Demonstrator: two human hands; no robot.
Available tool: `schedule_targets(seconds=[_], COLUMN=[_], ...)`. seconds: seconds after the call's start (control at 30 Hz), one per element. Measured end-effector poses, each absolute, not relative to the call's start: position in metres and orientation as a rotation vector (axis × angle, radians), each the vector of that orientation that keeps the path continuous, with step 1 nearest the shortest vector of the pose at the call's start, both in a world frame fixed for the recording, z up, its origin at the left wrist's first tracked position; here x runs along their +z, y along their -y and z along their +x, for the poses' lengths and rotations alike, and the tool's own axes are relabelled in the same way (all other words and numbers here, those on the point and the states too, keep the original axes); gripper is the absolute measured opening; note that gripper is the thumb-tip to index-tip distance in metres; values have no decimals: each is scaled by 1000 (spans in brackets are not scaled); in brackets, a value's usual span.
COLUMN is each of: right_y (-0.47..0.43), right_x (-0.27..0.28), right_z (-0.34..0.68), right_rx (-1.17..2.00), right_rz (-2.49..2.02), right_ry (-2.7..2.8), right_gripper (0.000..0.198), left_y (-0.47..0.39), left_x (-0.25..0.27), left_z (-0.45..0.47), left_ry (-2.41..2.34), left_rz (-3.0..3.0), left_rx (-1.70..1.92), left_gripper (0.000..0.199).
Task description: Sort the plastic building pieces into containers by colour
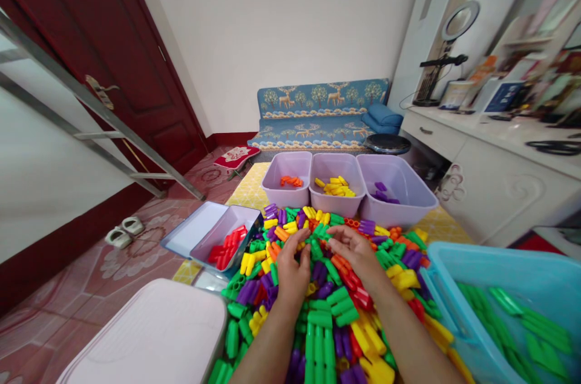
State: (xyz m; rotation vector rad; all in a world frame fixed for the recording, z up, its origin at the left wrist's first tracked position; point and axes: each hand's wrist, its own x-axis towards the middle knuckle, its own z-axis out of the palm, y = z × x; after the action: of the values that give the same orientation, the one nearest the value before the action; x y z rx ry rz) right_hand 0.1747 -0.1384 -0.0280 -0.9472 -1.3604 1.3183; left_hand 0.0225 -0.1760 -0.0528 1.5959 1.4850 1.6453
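Note:
A heap of plastic building pieces [324,317] in green, yellow, purple, red and orange covers the table in front of me. My left hand [294,263] is low over the middle of the heap, thumb and fingers apart, with nothing visible in it. Facing it, my right hand [356,251] has its fingers curved and spread beside some green pieces [321,231]. Whether its fingertips touch them I cannot tell. Behind the heap, lilac bins hold orange pieces [291,181], yellow pieces [336,187] and purple pieces [384,193]. Red pieces [228,247] lie in a box to the left.
A blue tub [503,257] with green pieces stands at the right. At the front left is a pale pink lid [149,335]. Beyond the table are a patterned sofa [318,109], a round black stool [387,143] and a ladder [91,106].

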Motion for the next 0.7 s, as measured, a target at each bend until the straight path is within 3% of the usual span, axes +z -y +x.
schedule_targets(seconds=[0.17,0.53,0.7], right_y=[140,152,150], right_x=[-27,-18,-23], right_z=[178,176,175], right_rx=[1325,1069,1009], right_rz=[-918,-973,-1033], right_ry=[1261,1658,1625], right_gripper=[27,13,19], left_y=[178,180,178], left_x=[-46,-45,-47], left_z=[24,23,24], left_ry=[-1478,-1477,-1479], left_rz=[1693,1695,1613], left_rx=[1594,1557,1594], left_gripper=[34,29,26])
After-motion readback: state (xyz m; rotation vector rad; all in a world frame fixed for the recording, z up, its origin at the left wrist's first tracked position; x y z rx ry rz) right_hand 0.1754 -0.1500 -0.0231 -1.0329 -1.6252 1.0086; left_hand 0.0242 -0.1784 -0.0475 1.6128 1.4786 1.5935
